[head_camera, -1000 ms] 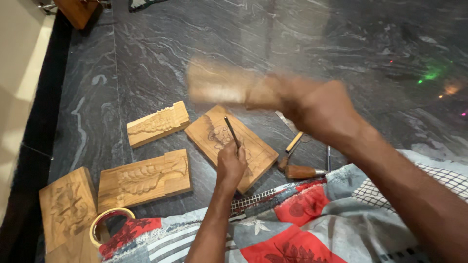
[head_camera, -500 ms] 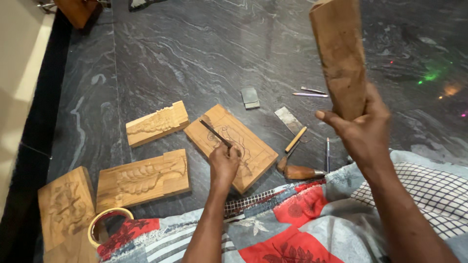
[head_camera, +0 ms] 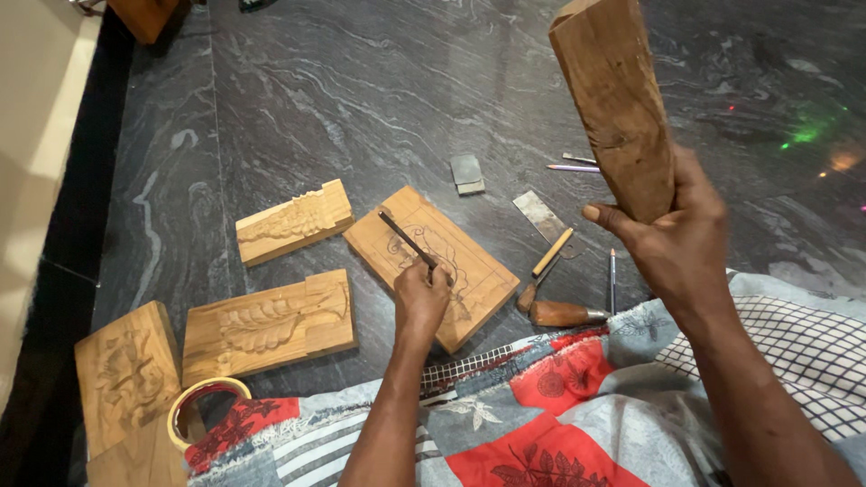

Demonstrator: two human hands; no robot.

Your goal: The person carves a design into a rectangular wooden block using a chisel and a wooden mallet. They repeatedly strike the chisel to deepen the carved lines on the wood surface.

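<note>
Left hand clamps thin metal chisel, tip seemingly touching pencilled rectangular wood panel, frame centre; right hand grips raised brown wooden block.

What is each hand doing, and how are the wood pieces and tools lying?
Left hand: grips the chisel, tip on the flat wood panel.
Right hand: holds the wooden block raised upright.
Three carved panels: flat on the floor.
Tape roll: lying flat.
Spare tools: lying loose.

Both forearms are bare, without sleeves, watch or rings; a patchwork cloth of red, grey and checked white panels covers the lap.
</note>
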